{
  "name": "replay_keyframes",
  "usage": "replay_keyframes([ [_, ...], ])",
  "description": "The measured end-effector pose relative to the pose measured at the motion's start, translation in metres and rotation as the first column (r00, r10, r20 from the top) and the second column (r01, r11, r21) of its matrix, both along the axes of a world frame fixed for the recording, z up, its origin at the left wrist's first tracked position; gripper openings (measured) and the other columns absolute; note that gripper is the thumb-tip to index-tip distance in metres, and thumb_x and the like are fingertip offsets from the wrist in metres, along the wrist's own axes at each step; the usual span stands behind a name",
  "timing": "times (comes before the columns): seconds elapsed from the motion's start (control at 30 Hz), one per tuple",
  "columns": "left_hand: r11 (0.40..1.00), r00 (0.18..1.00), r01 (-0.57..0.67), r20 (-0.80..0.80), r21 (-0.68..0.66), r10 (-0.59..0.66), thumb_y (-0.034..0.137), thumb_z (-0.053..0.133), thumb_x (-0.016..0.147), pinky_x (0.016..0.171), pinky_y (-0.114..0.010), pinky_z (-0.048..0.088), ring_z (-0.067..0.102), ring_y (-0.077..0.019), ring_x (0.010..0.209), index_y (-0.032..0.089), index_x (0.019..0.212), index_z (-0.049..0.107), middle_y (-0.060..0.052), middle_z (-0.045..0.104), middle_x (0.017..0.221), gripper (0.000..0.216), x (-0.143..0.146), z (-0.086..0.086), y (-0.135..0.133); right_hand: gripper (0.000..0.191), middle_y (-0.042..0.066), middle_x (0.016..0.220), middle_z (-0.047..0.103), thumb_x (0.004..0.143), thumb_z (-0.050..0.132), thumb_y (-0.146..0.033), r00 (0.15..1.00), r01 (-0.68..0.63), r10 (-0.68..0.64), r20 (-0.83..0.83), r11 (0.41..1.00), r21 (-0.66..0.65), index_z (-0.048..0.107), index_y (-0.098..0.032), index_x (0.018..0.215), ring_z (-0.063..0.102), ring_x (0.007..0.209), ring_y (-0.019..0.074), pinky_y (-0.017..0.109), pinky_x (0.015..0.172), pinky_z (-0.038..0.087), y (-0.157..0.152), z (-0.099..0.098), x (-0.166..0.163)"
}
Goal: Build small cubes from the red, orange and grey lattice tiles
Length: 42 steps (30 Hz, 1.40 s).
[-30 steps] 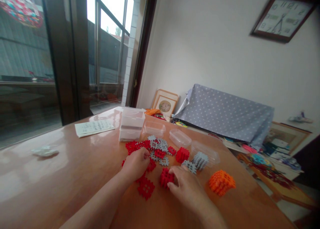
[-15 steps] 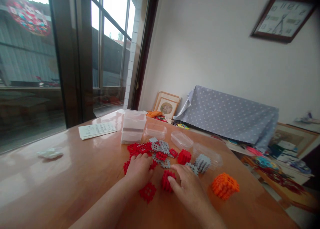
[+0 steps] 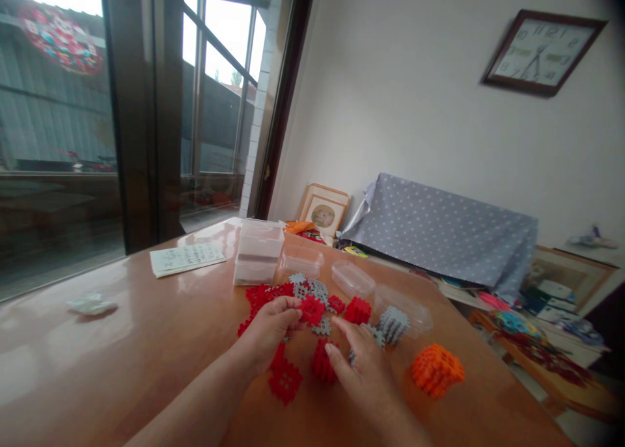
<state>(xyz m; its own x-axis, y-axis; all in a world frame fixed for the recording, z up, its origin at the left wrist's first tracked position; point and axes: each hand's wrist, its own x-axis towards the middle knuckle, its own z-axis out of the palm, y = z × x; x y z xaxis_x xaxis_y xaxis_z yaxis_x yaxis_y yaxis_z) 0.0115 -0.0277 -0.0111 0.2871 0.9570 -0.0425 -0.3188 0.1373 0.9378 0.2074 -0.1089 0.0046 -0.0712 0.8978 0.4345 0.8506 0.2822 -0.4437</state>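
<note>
My left hand (image 3: 274,323) pinches a red interlocking plastic tile (image 3: 311,310) by its edge, raised over the loose pile. My right hand (image 3: 360,356) is open, thumb and fingers apart, beside a stack of red tiles (image 3: 323,361); whether the thumb touches that stack I cannot tell. A loose red tile (image 3: 286,380) lies nearer me. Behind my hands, red tiles (image 3: 257,296) and grey tiles (image 3: 317,289) lie mixed. Another red stack (image 3: 358,310) and a grey stack (image 3: 393,325) stand beyond my right hand, with an orange stack (image 3: 438,370) farther right.
Stacked clear boxes (image 3: 258,252) stand at the back of the wooden table (image 3: 185,343). Clear shallow containers (image 3: 352,278) line the far edge. Written papers (image 3: 187,258) and a crumpled wrapper (image 3: 92,304) lie on the left.
My left hand has lifted off the pile and now holds up a red tile. My right hand stays near the red stack. The view has shifted slightly.
</note>
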Motion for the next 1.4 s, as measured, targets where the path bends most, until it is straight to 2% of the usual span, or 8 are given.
replay_keyframes([
  [0.23,0.988,0.988,0.129,0.094,-0.088,-0.121,0.025,0.070,0.076,0.066,-0.023,0.042,0.067,-0.0130,0.069,0.018,0.095,0.057,-0.001,0.068,0.080,0.024,0.010,-0.006,-0.010,0.060,0.010,0.142,0.059,0.087,0.060,-0.026,0.998,0.043,-0.043,-0.053,0.999,-0.011,0.046,-0.022,0.146,0.057,0.129,0.0256,0.044,0.110,0.045,0.002,-0.006,-0.002],
  [0.5,0.986,0.989,0.150,0.022,-0.067,-0.149,0.024,0.068,0.076,0.054,-0.020,0.034,0.056,-0.0090,0.056,0.018,0.088,0.057,-0.001,0.066,0.069,0.018,0.018,-0.007,-0.021,0.061,0.010,0.143,0.055,0.085,0.066,-0.028,0.993,0.071,-0.082,0.087,0.990,0.122,0.048,-0.021,0.143,0.049,0.134,0.0276,0.045,0.113,0.041,-0.001,0.001,-0.004],
  [0.7,0.976,0.977,0.209,-0.036,-0.052,-0.211,0.032,0.068,0.079,0.051,-0.020,0.031,0.052,-0.0087,0.053,0.018,0.090,0.057,-0.001,0.067,0.071,0.021,0.018,-0.007,-0.023,0.052,0.008,0.128,0.065,0.085,0.066,-0.027,0.984,0.039,-0.047,0.170,0.998,0.052,0.058,-0.023,0.136,0.056,0.120,0.0278,0.044,0.108,0.043,-0.001,0.005,0.003],
  [0.83,0.992,0.984,0.127,-0.131,0.027,-0.122,0.037,0.064,0.084,0.055,-0.020,0.036,0.056,-0.0097,0.062,0.018,0.087,0.060,-0.002,0.067,0.076,0.020,0.018,-0.002,-0.024,0.054,0.010,0.126,0.066,0.085,0.065,-0.030,0.983,0.054,-0.050,0.174,0.998,-0.019,0.059,-0.022,0.138,0.058,0.118,0.0276,0.041,0.106,0.045,-0.002,0.008,0.011],
  [0.97,0.998,0.973,0.010,-0.232,0.056,0.003,0.031,0.060,0.083,0.057,-0.020,0.039,0.060,-0.0123,0.070,0.018,0.082,0.059,-0.004,0.067,0.079,0.014,0.021,-0.002,-0.023,0.055,0.013,0.132,0.062,0.083,0.066,-0.034,0.975,0.099,-0.077,0.210,0.990,-0.100,0.061,-0.022,0.137,0.058,0.121,0.0294,0.040,0.105,0.045,-0.005,0.007,0.014],
  [1.13,0.998,0.978,0.068,-0.196,-0.006,-0.068,0.032,0.058,0.081,0.053,-0.020,0.038,0.055,-0.0099,0.057,0.018,0.080,0.055,0.000,0.060,0.070,0.014,0.026,-0.011,-0.022,0.056,0.014,0.142,0.056,0.080,0.069,-0.036,0.958,0.139,-0.086,0.273,0.974,-0.181,0.063,-0.026,0.135,0.050,0.132,0.0336,0.046,0.108,0.041,-0.007,0.005,0.012],
  [1.23,0.997,0.975,0.081,-0.205,-0.015,-0.082,0.033,0.061,0.078,0.055,-0.021,0.040,0.056,-0.0105,0.058,0.018,0.079,0.056,0.001,0.060,0.070,0.016,0.026,-0.013,-0.022,0.057,0.014,0.144,0.055,0.079,0.070,-0.037,0.956,0.132,-0.070,0.283,0.970,-0.205,0.063,-0.025,0.135,0.047,0.136,0.0337,0.047,0.110,0.038,-0.006,0.004,0.010],
  [1.4,0.995,0.973,0.094,-0.213,0.015,-0.089,0.032,0.060,0.078,0.056,-0.023,0.042,0.059,-0.0122,0.061,0.018,0.079,0.057,-0.001,0.061,0.071,0.014,0.025,-0.016,-0.021,0.049,0.011,0.137,0.063,0.081,0.070,-0.030,0.967,0.054,-0.017,0.253,0.989,-0.137,0.064,-0.024,0.129,0.047,0.136,0.0325,0.046,0.111,0.036,-0.008,0.012,0.010],
])
